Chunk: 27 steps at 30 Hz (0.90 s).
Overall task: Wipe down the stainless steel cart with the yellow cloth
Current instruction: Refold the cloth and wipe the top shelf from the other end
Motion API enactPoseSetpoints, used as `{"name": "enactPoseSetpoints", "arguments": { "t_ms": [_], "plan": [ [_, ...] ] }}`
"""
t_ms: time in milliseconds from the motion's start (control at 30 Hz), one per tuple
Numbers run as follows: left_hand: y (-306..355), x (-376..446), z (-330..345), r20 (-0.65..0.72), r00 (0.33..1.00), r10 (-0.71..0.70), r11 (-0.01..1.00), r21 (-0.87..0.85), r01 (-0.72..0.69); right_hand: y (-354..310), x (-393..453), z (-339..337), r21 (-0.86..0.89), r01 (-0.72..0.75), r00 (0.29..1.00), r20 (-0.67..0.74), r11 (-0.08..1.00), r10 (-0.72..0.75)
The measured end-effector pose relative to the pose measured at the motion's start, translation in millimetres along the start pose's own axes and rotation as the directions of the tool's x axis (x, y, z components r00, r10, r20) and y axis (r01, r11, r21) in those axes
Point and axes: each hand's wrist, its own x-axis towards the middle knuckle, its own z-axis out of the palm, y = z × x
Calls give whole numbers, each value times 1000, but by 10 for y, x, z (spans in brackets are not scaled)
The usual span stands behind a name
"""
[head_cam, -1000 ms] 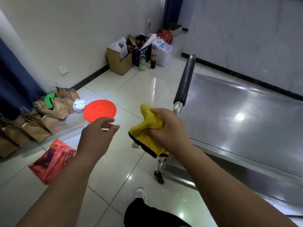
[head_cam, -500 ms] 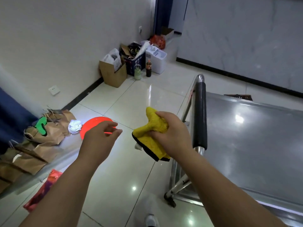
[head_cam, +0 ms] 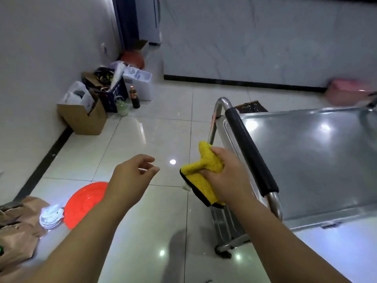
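The stainless steel cart (head_cam: 306, 160) stands on the right, its flat top shiny with light spots. Along its near-left end runs a push handle with a black grip (head_cam: 251, 152). My right hand (head_cam: 226, 176) grips a bunched yellow cloth (head_cam: 204, 172) with a dark edge, held in the air just left of the handle and apart from the cart top. My left hand (head_cam: 132, 176) hovers over the floor left of the cloth, fingers loosely curled, holding nothing.
A red round lid (head_cam: 83, 203) and brown paper bags (head_cam: 18, 227) lie on the tiled floor at lower left. Cardboard box (head_cam: 85, 117), dark crate, bottle (head_cam: 135, 99) and white bin (head_cam: 140, 82) crowd the far wall corner. A pink object (head_cam: 346, 92) sits beyond the cart.
The view has swung right, showing more of the cart top and handle. Both hands keep their pose; the cloth stays gripped beside the handle.
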Motion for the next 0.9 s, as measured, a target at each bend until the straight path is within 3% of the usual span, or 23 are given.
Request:
{"name": "enactPoseSetpoints", "arguments": {
  "t_ms": [367, 733, 900],
  "plan": [
    [32, 820, 24, 239, 952, 190, 978, 35, -204, 41, 91, 286, -83, -150, 959, -256, 985, 125],
    [325, 1964, 240, 380, 878, 291, 923, 130, -362, 308, 974, 604, -55, -254, 924, -309, 966, 226],
    [393, 2345, 401, 420, 856, 301, 916, 125, -382, 349, 1190, 710, -132, -276, 925, -305, 952, 225]
  ]
}}
